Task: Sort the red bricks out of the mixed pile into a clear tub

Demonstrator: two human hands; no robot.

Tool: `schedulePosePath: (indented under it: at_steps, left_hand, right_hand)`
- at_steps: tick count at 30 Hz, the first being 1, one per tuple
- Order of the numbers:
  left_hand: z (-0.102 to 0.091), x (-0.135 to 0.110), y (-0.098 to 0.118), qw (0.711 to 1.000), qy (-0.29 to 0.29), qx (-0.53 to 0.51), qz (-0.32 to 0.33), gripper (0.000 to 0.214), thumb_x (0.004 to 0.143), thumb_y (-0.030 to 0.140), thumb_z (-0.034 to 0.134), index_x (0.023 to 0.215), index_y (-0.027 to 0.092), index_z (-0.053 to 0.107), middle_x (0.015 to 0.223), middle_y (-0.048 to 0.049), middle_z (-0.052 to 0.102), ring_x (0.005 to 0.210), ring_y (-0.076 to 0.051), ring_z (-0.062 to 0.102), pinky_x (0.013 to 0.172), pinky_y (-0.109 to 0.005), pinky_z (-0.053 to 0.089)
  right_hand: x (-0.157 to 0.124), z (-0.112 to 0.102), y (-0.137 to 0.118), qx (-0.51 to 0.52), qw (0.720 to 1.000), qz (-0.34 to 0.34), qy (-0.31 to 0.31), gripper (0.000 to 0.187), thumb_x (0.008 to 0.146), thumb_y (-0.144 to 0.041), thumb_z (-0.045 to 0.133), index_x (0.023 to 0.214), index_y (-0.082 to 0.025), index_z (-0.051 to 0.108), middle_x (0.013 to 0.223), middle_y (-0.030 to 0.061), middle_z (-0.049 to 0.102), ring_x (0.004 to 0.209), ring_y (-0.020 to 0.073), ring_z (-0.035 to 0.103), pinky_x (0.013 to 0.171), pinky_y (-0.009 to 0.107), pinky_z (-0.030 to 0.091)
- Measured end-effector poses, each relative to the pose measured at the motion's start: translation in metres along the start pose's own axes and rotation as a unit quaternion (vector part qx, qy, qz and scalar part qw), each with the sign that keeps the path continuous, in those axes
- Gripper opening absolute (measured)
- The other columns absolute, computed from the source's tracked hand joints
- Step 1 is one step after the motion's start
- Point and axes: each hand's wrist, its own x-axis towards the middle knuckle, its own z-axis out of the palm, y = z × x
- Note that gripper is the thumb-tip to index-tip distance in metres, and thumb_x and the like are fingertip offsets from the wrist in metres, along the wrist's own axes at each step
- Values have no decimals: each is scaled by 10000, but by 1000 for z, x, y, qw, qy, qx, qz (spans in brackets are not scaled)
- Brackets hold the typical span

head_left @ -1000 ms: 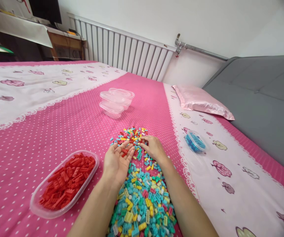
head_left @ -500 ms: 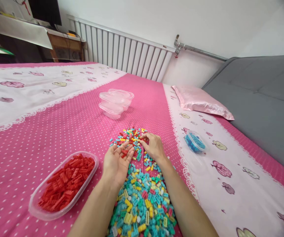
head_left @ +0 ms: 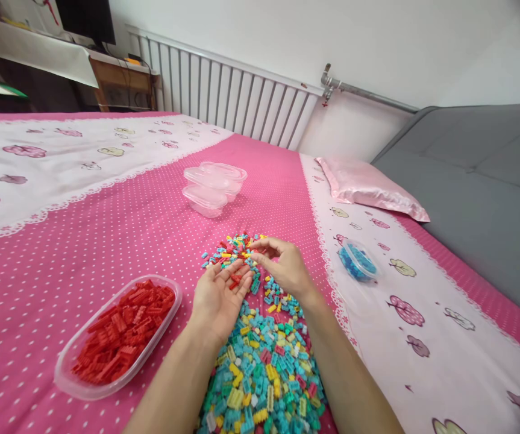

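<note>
Dotted bedding [head_left: 133, 235] lies beneath the upturned, unclenched left hand [head_left: 217, 301] bearing red bricks [head_left: 235, 281]; past its fingertips, the brick pile [head_left: 229, 246] nears the curled right hand [head_left: 289, 269], hold unclear.

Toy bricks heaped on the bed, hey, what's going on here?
Someone has a few red bricks resting on their upturned left hand, while their right hand reaches to the smaller mixed pile; whether it grips a brick is hard to tell. A larger heap lies nearer the person. A tub of red ones stands to the left, a tub of blue ones to the right, and some clear tubs farther back.
</note>
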Motion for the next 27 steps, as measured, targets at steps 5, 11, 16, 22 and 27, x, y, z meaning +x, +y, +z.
schedulePosePath:
  at_steps: [5, 11, 16, 22, 27]
  left_hand:
    - [1, 0, 0, 1000, 17, -22, -4, 287, 890, 232, 311, 978, 88, 544, 953, -162, 584, 849, -173, 598, 673, -264, 546]
    - [-1, 1, -1, 999, 25, -17, 38, 244, 880, 203, 326, 886, 102, 547, 952, -140, 582, 825, -166, 591, 675, -255, 542]
    - [-2, 3, -1, 998, 26, -14, 56, 230, 860, 182, 330, 838, 116, 549, 924, -125, 593, 791, -158, 593, 682, -266, 542]
    - [-2, 3, -1, 998, 28, -15, 53, 236, 849, 178, 333, 876, 113, 558, 950, -132, 593, 787, -155, 595, 676, -265, 541]
    - [-3, 3, -2, 998, 29, -15, 59, 219, 845, 169, 337, 882, 97, 541, 952, -133, 591, 777, -162, 597, 686, -270, 537]
  right_hand:
    - [0, -7, -1, 19, 999, -20, -18, 218, 803, -254, 536, 994, -207, 630, 984, 41, 662, 820, 132, 619, 767, 287, 492]
    - [4, 7, 42, -186, 983, -10, -4, 250, 799, -88, 473, 950, -187, 646, 990, 63, 660, 941, 171, 585, 883, 334, 434]
    - [3, 19, 54, -226, 973, -30, -39, 196, 794, -166, 547, 970, -196, 628, 1004, 68, 643, 993, 190, 546, 903, 352, 402]
    - [2, 19, 55, -239, 970, 3, -32, 148, 774, -227, 585, 910, -190, 627, 884, 60, 630, 844, 179, 565, 797, 317, 426]
    - [2, 21, 53, -249, 968, 7, -23, 98, 785, -204, 535, 837, -185, 617, 812, 44, 620, 768, 160, 560, 731, 279, 421]
